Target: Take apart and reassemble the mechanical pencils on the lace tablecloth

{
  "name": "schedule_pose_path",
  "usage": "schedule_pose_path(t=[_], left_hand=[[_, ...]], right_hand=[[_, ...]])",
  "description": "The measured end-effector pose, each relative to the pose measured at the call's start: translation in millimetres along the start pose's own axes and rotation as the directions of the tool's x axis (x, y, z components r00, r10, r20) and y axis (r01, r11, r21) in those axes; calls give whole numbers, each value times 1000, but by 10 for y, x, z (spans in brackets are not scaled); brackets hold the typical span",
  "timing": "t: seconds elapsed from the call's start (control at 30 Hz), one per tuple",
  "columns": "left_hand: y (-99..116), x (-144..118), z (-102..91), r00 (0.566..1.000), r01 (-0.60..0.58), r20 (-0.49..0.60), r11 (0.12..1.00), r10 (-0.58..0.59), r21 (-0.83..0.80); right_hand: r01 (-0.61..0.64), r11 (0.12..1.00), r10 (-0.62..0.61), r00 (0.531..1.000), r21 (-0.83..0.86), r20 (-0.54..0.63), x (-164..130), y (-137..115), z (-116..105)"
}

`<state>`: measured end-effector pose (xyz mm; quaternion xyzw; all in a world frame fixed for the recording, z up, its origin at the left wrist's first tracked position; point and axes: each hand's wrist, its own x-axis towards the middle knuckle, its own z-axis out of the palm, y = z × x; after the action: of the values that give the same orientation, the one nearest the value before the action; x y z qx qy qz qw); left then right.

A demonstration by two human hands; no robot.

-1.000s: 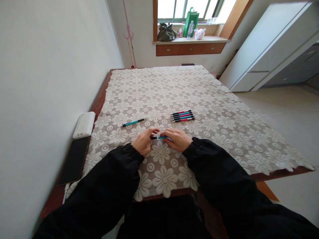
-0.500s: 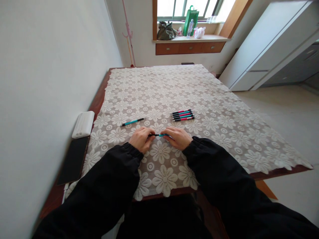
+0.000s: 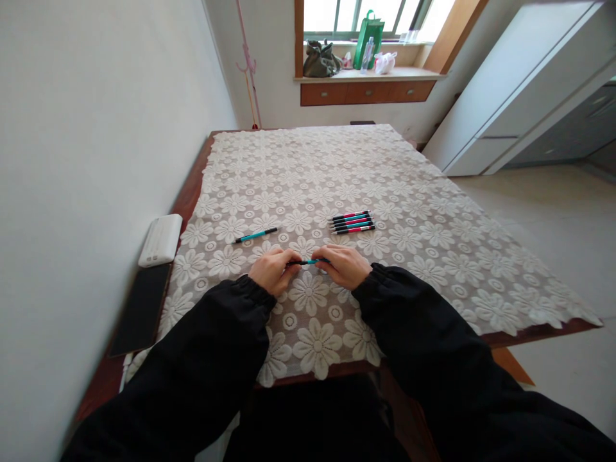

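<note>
Between my two hands is a black-and-teal pen (image 3: 308, 262), held level just above or on the lace cloth; I cannot tell which. The fingers of my left hand (image 3: 272, 269) are closed on its black end. My right hand (image 3: 344, 264) pinches the teal end, and the fingers cover much of that part. Beyond my left hand lies another teal pen (image 3: 256, 235) with black ends, slightly slanted. A row of several pens (image 3: 353, 222), teal and red with black grips, lies side by side past my right hand.
A flowered lace tablecloth (image 3: 308, 173) covers the wooden table. Along the left edge, by the wall, lie a white power bank (image 3: 160, 240) and a dark flat phone-like slab (image 3: 141, 310) with a white cable (image 3: 125, 371). Bags and a bottle (image 3: 367, 54) stand on the far windowsill.
Both hands stay in nearly the same place on the pen, with only a slight shift of the fingers. The other pens have not moved.
</note>
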<state>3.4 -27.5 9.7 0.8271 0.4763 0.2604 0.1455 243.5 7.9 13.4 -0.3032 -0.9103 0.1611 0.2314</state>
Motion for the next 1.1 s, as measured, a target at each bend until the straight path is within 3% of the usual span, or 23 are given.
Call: schedule_pose_path(t=[0.3, 0.63, 0.83, 1.0, 1.1], left_hand=[[24, -8, -14, 1000, 1, -30, 1000, -1, -15], [45, -22, -24, 999, 23, -24, 1000, -23, -17], [46, -17, -29, 999, -41, -26, 999, 41, -2], [48, -19, -25, 997, 51, -62, 999, -51, -10], [43, -21, -10, 998, 12, -65, 1000, -14, -27]], right_hand=[[60, 998, -60, 998, -5, -37, 7, -43, -35], [45, 998, -47, 998, -47, -46, 12, -68, -54], [45, 996, -49, 997, -75, -57, 16, -66, -60], [88, 996, -90, 995, -33, -52, 14, -39, -48], [95, 992, -100, 993, -83, -56, 15, -36, -55]])
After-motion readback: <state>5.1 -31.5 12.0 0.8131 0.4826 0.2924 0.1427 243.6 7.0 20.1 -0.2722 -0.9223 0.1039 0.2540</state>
